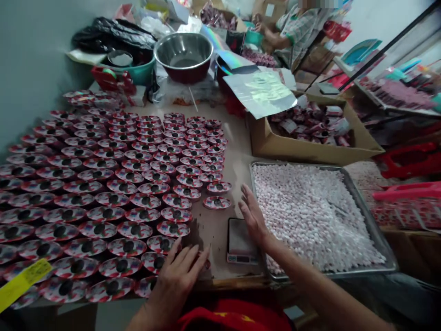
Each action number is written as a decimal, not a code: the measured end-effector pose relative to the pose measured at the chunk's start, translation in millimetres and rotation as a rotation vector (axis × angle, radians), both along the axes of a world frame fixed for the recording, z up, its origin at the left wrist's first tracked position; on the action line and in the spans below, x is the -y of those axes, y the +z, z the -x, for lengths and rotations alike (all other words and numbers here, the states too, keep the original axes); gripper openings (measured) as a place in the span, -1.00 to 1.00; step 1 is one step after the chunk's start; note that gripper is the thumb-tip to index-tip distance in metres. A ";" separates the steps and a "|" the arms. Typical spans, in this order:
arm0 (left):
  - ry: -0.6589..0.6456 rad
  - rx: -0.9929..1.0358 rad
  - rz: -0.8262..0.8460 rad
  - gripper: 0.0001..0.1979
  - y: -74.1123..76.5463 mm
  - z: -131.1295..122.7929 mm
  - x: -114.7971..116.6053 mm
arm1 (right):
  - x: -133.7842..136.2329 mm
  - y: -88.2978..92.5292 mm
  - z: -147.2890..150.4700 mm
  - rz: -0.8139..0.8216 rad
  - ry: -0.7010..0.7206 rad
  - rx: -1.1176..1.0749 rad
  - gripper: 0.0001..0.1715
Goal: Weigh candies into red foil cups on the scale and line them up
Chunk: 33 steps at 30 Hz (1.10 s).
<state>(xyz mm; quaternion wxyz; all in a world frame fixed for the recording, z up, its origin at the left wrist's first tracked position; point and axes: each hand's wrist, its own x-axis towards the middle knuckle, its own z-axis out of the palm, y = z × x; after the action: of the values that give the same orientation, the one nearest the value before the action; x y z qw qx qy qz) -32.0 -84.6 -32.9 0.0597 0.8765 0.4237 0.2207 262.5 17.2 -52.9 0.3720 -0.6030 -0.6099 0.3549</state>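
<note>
My left hand (179, 271) rests palm down at the near right end of the rows, its fingers apart and bent over the nearest printed containers (173, 228). A bit of red shows beside its fingertips; the hand hides most of it. My right hand (254, 216) hovers with outstretched fingers between a small digital scale (241, 241) and a metal tray (367, 216) of small whitish pink pieces (303, 211). Nothing shows in its fingers. The containers have oval red and white tops, each with a dark round opening, and stand upright in close rows.
A cardboard box (310, 154) of packed items stands behind the tray, with a silver sheet (258, 89) over its corner. At the back are a steel bowl (184, 50) and a teal basin (139, 71). A yellow strip (24, 282) juts in at left. Another person (292, 34) works beyond.
</note>
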 end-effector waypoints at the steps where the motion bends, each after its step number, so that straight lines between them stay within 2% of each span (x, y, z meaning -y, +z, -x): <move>1: 0.001 -0.020 0.024 -0.54 0.9 -0.2 2.0 | -12.2 -3.9 13.2 0.057 -0.061 -0.154 -0.10; 4: 0.037 -0.039 0.100 -0.57 8.2 -3.3 2.9 | -37.1 -15.4 54.1 0.127 -0.167 -0.403 0.03; 7: 0.102 0.000 0.157 -0.54 13.0 -11.3 -10.0 | -42.8 -17.5 83.9 0.157 -0.188 -0.420 0.00; 9: 0.094 -0.018 0.177 -0.51 12.5 -18.2 -27.5 | -42.7 -11.9 91.2 0.197 -0.189 -0.370 0.01; 11: 0.059 -0.077 0.169 -0.51 11.0 -24.8 -49.0 | -43.3 -1.2 86.7 0.240 -0.169 -0.297 0.00; 14: 0.078 -0.151 0.113 -0.52 13.2 -29.4 -77.6 | -42.7 24.5 60.3 0.287 -0.150 -0.213 -0.14; 18: 0.056 -0.154 0.104 -0.47 35.4 -15.1 -88.7 | -22.9 77.8 12.9 0.343 -0.170 -0.125 -0.52; 21: -0.001 -0.147 0.123 -0.47 59.3 6.4 -79.8 | 8.2 122.3 -14.0 0.358 -0.194 -0.089 -0.64; 24: -0.089 -0.110 0.107 -0.56 79.3 38.2 -79.8 | 41.6 146.7 -23.4 0.349 -0.219 -0.080 -0.53; 25: -0.113 -0.106 0.108 -0.60 86.0 52.9 -85.3 | 50.2 147.9 -21.0 0.360 -0.245 -0.077 -0.48; 26: -0.126 -0.110 0.115 -0.63 93.2 70.0 -93.8 | 56.8 146.0 -15.5 0.382 -0.348 -0.079 -0.44; 27: -0.122 -0.122 0.124 -0.64 101.1 88.9 -105.0 | 61.4 142.0 -6.9 0.408 -0.438 -0.082 -0.40; 29: -0.073 -0.165 0.159 -0.63 117.5 128.8 -134.3 | 65.4 131.5 18.2 0.409 -0.516 -0.063 -0.37; 31: -0.007 -0.191 0.181 -0.63 132.0 163.9 -170.5 | 64.5 123.1 49.6 0.365 -0.509 -0.024 -0.34; 33: 0.040 -0.196 0.202 -0.64 142.3 185.8 -211.2 | 58.2 120.1 80.8 0.343 -0.438 -0.005 -0.27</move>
<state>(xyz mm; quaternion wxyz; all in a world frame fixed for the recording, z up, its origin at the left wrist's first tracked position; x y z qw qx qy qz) -217.8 126.6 109.3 0.1014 0.8747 0.4650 0.0915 181.7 -40.9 67.2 0.3340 -0.7737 -0.3951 0.3657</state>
